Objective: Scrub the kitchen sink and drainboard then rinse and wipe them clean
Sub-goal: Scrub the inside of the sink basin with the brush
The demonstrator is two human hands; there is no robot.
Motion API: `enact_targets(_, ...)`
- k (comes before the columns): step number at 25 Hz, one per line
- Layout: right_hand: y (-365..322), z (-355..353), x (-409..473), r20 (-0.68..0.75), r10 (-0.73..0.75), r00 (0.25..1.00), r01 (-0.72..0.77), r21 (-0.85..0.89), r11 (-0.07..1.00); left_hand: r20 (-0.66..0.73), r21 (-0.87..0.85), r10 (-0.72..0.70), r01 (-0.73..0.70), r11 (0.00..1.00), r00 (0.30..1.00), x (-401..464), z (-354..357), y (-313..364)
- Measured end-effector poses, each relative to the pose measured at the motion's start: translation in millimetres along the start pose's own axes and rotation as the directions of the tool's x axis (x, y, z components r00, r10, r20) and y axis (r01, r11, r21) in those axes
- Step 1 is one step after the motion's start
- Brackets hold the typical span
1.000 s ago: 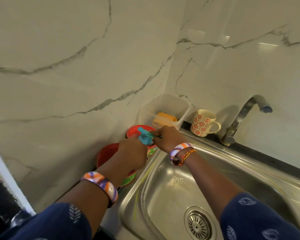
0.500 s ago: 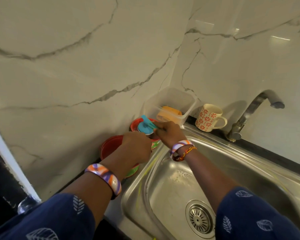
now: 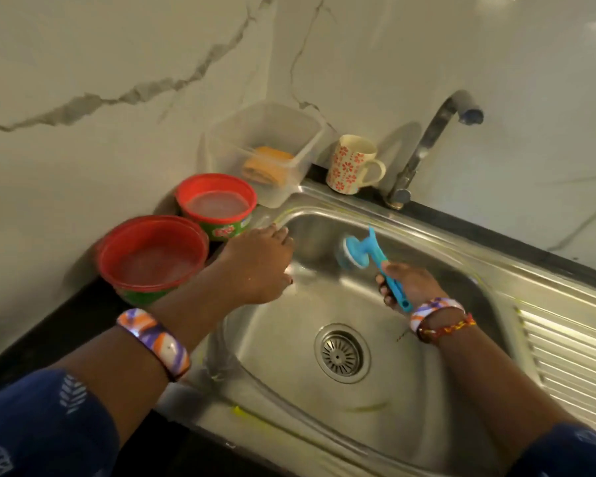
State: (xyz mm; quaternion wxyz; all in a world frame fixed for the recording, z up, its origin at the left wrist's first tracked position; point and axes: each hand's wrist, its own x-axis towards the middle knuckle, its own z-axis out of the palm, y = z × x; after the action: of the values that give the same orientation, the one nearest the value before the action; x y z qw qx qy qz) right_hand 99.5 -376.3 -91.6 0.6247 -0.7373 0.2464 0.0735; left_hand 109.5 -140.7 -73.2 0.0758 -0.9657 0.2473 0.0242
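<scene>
Right hand (image 3: 408, 287) grips the handle of a blue dish brush (image 3: 358, 251), fingers curled round it; the brush head meets the sink (image 3: 375, 401) back wall, ahead of the hand. Left hand (image 3: 255, 266) rests on the sink's left rim, fingers extended, holding nothing. Ribbed drainboard (image 3: 572, 359) lies right of the right hand.

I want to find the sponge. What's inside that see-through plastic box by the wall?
Inside the clear plastic box sits an orange-yellow sponge-like pad, leaning toward the front wall. The cloudy plastic blurs it, so whatever might be under it cannot be seen.
</scene>
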Motion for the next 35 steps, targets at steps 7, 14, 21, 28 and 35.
enact_targets(7,106,-64,81,-0.308,0.306,0.901,-0.373,-0.186,0.909,0.195,0.203,-0.152,0.111,0.973,0.969,27,36,-1)
enact_targets(14,73,119,86,-0.11,-0.191,0.975,0.08,-0.633,0.77,0.149,0.329,-0.16,0.104,0.939,0.976,40,43,0)
enact_targets(21,85,27,85,-0.045,-0.216,0.975,0.044,-0.918,0.393,0.218,0.428,-0.172,0.064,0.902,0.961,42,44,-2)
enact_targets(28,106,-41,62,-0.5,-0.023,0.866,-0.294,-0.544,0.786,0.202,0.396,-0.139,0.049,0.917,0.969,40,36,1)
enact_targets(35,82,141,88,-0.054,-0.223,0.973,0.122,-0.703,0.7,0.184,0.314,-0.133,0.07,0.947,0.974,40,48,-6)
